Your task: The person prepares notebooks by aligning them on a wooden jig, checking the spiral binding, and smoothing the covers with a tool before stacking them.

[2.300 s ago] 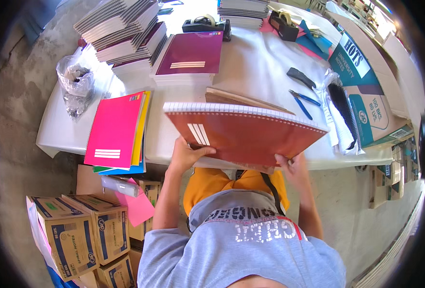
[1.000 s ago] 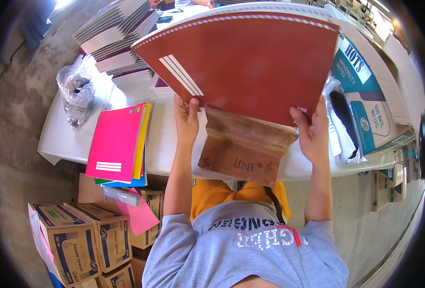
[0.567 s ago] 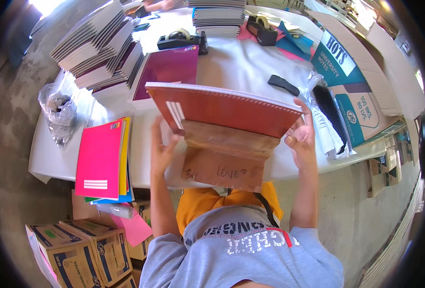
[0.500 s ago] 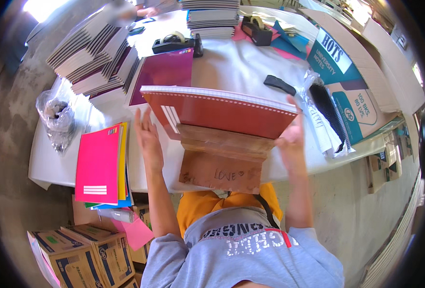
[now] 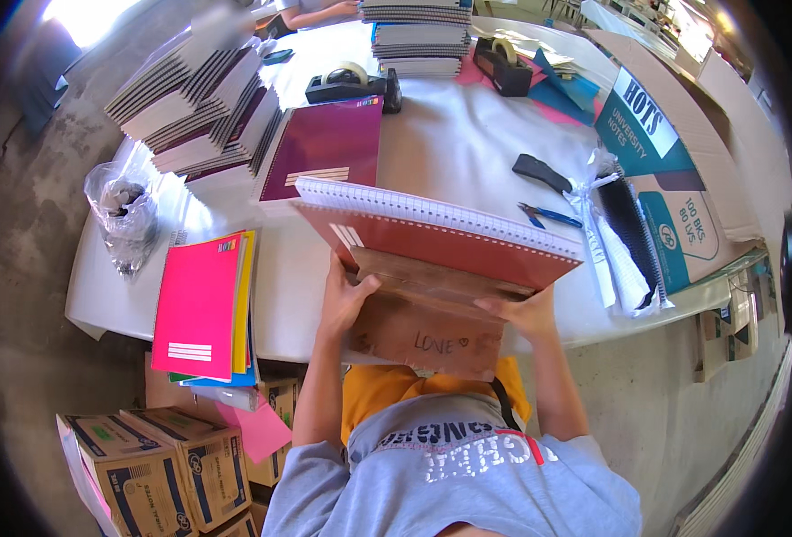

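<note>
A red spiral notebook [image 5: 432, 243] is held up over the near edge of the white table [image 5: 449, 152], tilted with its spiral edge away from me. Under it hangs a brown board [image 5: 427, 327] with handwriting on it. My left hand [image 5: 344, 300] grips the left side of the board and the notebook from below. My right hand [image 5: 526, 315] holds the right side the same way. A maroon notebook [image 5: 324, 148] lies flat on the table just beyond.
A pink notebook [image 5: 199, 309] tops a coloured pile at the left edge. Stacks of spiral notebooks [image 5: 194, 94] sit far left, tape dispensers [image 5: 351, 82] and another stack [image 5: 418, 36] behind. An open carton [image 5: 673, 170] is at right; boxes [image 5: 154, 465] stand on the floor.
The red notebook, raised high and upright a second ago, has come down and tilted flatter over the table edge. Both hands came down with it, still holding it and the brown board.
</note>
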A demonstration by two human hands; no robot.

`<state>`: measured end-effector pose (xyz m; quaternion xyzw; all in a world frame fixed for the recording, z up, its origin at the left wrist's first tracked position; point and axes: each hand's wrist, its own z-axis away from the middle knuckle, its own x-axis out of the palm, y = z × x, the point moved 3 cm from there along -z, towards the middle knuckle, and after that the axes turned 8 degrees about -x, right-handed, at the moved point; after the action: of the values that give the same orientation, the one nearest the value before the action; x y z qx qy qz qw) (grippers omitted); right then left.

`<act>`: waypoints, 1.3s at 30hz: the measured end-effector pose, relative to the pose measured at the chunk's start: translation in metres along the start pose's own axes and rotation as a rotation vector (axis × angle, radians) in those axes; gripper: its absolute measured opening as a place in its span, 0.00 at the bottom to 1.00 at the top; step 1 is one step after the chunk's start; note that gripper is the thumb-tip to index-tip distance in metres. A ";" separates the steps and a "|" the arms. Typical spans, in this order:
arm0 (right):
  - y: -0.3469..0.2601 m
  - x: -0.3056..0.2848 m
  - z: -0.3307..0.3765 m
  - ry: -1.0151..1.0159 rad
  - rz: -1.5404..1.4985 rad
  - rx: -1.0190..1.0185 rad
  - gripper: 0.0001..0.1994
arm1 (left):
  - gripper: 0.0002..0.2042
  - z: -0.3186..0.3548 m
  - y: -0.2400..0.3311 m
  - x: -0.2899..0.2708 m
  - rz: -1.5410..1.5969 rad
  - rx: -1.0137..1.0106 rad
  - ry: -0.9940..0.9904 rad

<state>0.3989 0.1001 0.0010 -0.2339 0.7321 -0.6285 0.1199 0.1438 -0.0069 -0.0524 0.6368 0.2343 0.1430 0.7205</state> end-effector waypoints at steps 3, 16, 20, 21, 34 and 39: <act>-0.024 -0.022 -0.002 -0.247 0.191 -0.386 0.45 | 0.45 0.008 0.000 -0.016 -0.183 0.089 0.203; 0.032 -0.222 -0.130 0.092 1.790 -0.073 0.14 | 0.28 0.037 0.183 0.125 -0.828 0.871 0.310; 0.028 -0.219 -0.149 0.004 1.846 0.061 0.12 | 0.29 0.048 0.192 0.133 -0.705 0.942 0.543; 0.020 -0.218 -0.154 0.065 1.822 0.032 0.11 | 0.28 0.047 0.193 0.138 -0.720 0.937 0.566; -0.165 -0.081 -0.058 -0.279 1.028 -0.420 0.15 | 0.23 0.033 0.192 0.144 -0.821 0.959 0.457; -0.158 -0.053 -0.033 -0.328 0.737 -0.544 0.14 | 0.21 0.048 0.180 0.147 -0.801 0.948 0.553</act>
<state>0.4594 0.1391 0.1548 -0.0780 0.8753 -0.2850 0.3829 0.3104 0.0536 0.1059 0.6878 0.6651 -0.0956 0.2745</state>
